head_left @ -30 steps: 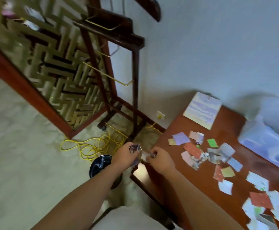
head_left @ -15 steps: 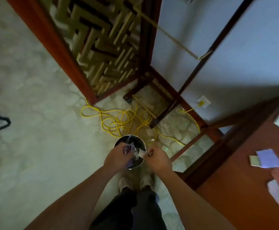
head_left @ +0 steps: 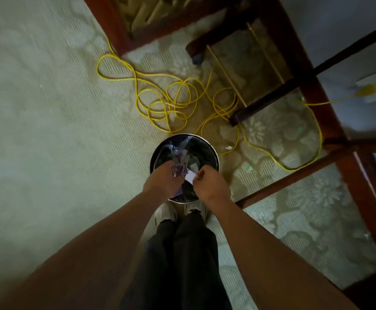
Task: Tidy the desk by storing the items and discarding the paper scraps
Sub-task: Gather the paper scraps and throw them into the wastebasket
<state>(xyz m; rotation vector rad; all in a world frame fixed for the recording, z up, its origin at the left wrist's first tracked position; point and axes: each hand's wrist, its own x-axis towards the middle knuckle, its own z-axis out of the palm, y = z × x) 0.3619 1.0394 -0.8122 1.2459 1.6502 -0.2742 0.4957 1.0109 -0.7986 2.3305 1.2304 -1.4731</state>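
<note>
head view, looking straight down. both hands hang over the open mouth of the round metal bin (head_left: pixel 217 161), which stands on the carpet at centre view. the left hand (head_left: pixel 162 180) has its fingers curled round a crumpled bundle of paper scraps (head_left: pixel 179 170); the right hand (head_left: pixel 209 184) pinches the edge of a pale piece (head_left: pixel 190 176) that bridges the two hands. the scraps sit above the bin's 6 o'clock half, not yet let go. my shoes (head_left: pixel 164 214) stand at 6 o'clock, just beside the bin wall; a yellow cable (head_left: pixel 167 101) lies in loops at 12 o'clock.

i judge the step to be the drop. risks from here: the hands sit near the 6 o'clock rim rather than over the middle, so light pieces released together may flutter and fall onto the shoes or carpet; one small white scrap (head_left: pixel 228 147) already lies on the floor at the bin's 2 o'clock. a piece may also cling to the fingers if the grip opens only partly. a careless step forward could catch the cable.
</note>
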